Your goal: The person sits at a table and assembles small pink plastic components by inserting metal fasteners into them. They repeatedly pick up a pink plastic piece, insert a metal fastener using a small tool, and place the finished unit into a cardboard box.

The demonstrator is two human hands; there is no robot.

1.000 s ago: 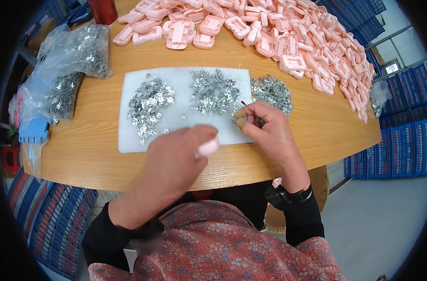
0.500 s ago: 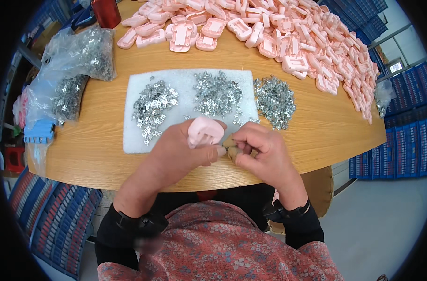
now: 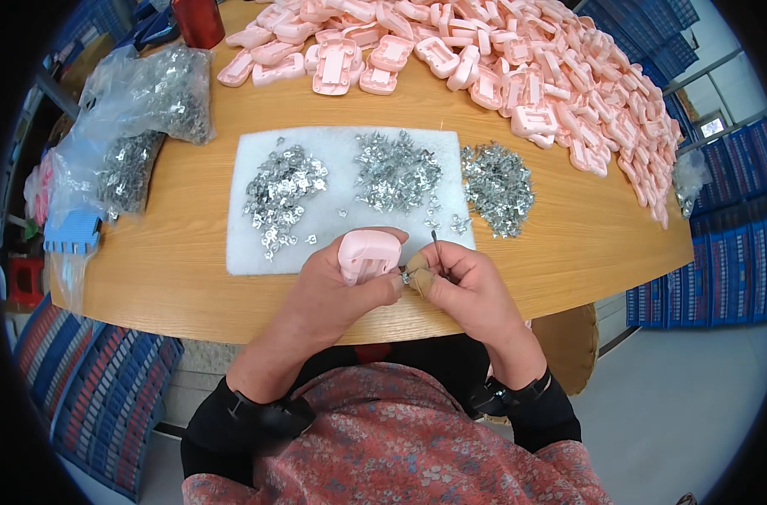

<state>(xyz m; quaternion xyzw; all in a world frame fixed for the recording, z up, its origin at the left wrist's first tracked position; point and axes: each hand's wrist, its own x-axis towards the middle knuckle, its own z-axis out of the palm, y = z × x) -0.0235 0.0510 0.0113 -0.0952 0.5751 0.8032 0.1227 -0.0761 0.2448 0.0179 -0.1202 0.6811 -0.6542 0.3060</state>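
Note:
My left hand (image 3: 323, 290) is closed round a pink plastic casing (image 3: 371, 252), its hollow side tilted up toward me. My right hand (image 3: 472, 290) is beside it, thumb and forefinger in tan finger covers, pinched on a small silvery metal clip (image 3: 406, 277) at the casing's lower right edge. A thin dark tool (image 3: 436, 242) sticks up between the right fingers; its other end is hidden. Beyond the hands, a white foam sheet (image 3: 337, 139) carries a left heap of metal clips (image 3: 284, 194) and a middle heap of metal clips (image 3: 396, 172).
A third heap of clips (image 3: 499, 189) lies on the wooden table (image 3: 602, 244) right of the sheet. A large pile of pink casings (image 3: 560, 93) covers the far right. Clear bags of metal parts (image 3: 177, 93), a blue ridged piece (image 3: 72, 234) and a red container (image 3: 197, 21) are at left.
Both hands and the casing have moved slightly toward me. The casing has tipped, showing more of its hollow side. The dark tool now stands up out of the right hand.

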